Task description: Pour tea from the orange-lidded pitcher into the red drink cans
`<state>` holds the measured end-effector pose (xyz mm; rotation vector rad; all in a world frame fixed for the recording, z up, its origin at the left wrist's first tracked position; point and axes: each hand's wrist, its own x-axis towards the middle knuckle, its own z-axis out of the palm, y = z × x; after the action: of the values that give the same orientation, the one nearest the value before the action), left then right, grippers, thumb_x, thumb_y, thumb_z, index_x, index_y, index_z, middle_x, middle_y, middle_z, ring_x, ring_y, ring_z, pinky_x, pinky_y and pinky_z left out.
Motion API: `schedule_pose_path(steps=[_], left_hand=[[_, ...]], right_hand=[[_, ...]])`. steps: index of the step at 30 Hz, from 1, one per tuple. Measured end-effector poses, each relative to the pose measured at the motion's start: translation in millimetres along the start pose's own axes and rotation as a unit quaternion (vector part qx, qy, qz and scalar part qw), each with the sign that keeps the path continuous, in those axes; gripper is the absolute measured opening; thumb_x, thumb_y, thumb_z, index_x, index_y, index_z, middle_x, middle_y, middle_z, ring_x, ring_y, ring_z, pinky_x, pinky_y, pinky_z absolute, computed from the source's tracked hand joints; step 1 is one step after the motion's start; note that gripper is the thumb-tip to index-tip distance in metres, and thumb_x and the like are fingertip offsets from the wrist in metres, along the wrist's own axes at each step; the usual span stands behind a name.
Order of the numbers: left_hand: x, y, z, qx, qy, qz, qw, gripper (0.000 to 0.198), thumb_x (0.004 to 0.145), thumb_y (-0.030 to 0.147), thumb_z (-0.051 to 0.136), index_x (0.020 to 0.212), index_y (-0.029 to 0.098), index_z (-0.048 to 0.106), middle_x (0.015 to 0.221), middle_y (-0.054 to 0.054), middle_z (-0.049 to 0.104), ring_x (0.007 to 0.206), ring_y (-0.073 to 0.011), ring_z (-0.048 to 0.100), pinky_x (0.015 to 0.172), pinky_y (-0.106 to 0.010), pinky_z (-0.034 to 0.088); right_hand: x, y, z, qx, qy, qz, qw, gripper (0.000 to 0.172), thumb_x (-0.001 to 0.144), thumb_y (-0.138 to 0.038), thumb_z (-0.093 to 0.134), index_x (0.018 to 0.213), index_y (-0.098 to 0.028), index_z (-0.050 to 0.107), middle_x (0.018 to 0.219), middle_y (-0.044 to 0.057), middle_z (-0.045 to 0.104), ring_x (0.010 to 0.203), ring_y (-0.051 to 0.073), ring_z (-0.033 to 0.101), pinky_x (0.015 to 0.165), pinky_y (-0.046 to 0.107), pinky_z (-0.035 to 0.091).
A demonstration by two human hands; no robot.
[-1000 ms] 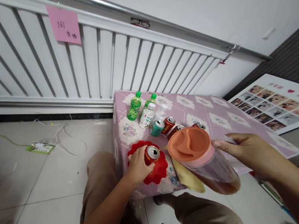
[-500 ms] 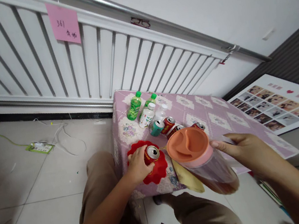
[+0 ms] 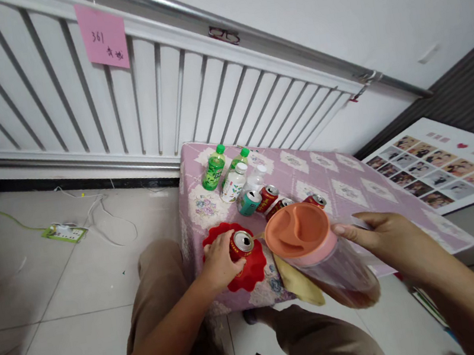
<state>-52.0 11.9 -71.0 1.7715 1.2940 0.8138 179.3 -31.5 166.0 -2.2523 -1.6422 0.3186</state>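
Note:
My left hand (image 3: 220,262) is wrapped round an opened red drink can (image 3: 242,244), which stands upright on a red scalloped plate (image 3: 252,276). In my right hand (image 3: 369,234) is the handle of a clear pitcher (image 3: 337,272) with an orange lid (image 3: 298,229). The pitcher is tilted toward the can, and brown liquid lies in its lower end. A thin stream of liquid runs between the pitcher's spout and the can's opening. A yellow cloth (image 3: 298,282) hangs over the table edge below the pitcher.
Green-capped bottles (image 3: 214,169), a white bottle (image 3: 234,182), a teal can (image 3: 249,202) and several red cans (image 3: 269,196) stand behind the plate on the cloth-covered table (image 3: 301,161). A radiator (image 3: 152,95) runs along the wall. A photo board (image 3: 442,163) leans at right.
Both hands keep almost the same place, with the pitcher still tilted at the can. The view has shifted very slightly.

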Motion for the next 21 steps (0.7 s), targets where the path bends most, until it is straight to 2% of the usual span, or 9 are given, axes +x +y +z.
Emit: schedule_pose_path(steps=[3,12,17,21], left_hand=[[-0.2,0.3,0.4,0.0,-0.001,-0.003,1.0,0.072,0.076,0.02,0.076,0.141,0.025,0.046,0.147,-0.012,0.058,0.138,-0.0318,0.052,0.116,-0.055,0.035],[-0.3,0.8,1.1,0.001,0.0,-0.005,1.0,0.072,0.075,0.021,0.076,0.141,0.027,0.047,0.147,-0.011,0.058,0.139,-0.0324,0.051,0.116,-0.055,0.035],[-0.3,-0.4,1.8,-0.003,0.0,-0.003,1.0,0.073,0.075,0.021,0.076,0.141,0.027,0.047,0.147,-0.011,0.058,0.139,-0.0324,0.052,0.116,-0.056,0.036],[-0.5,-0.9,2.0,-0.001,0.002,-0.001,1.0,0.073,0.075,0.02,0.076,0.141,0.025,0.046,0.147,-0.012,0.058,0.139,-0.0327,0.051,0.116,-0.056,0.035]], right_hand=[[-0.1,1.0,0.5,0.006,-0.033,0.023,0.999,0.052,0.062,-0.072,0.065,0.049,-0.023,0.056,0.053,0.0,0.045,0.055,0.016,0.041,0.05,0.031,0.035],[-3.8,-0.6,2.4,0.032,-0.018,-0.012,0.999,0.05,0.068,-0.072,0.065,0.048,-0.027,0.057,0.048,0.0,0.045,0.051,0.017,0.036,0.049,0.033,0.03],[1.2,-5.0,2.5,0.031,-0.035,0.037,0.998,0.054,0.054,-0.074,0.07,0.048,-0.021,0.06,0.049,0.0,0.049,0.051,0.016,0.043,0.048,0.03,0.034],[2.4,2.5,6.5,0.054,-0.047,0.022,0.997,0.051,0.059,-0.069,0.073,0.054,-0.019,0.065,0.054,0.001,0.055,0.053,0.017,0.048,0.05,0.029,0.039]])
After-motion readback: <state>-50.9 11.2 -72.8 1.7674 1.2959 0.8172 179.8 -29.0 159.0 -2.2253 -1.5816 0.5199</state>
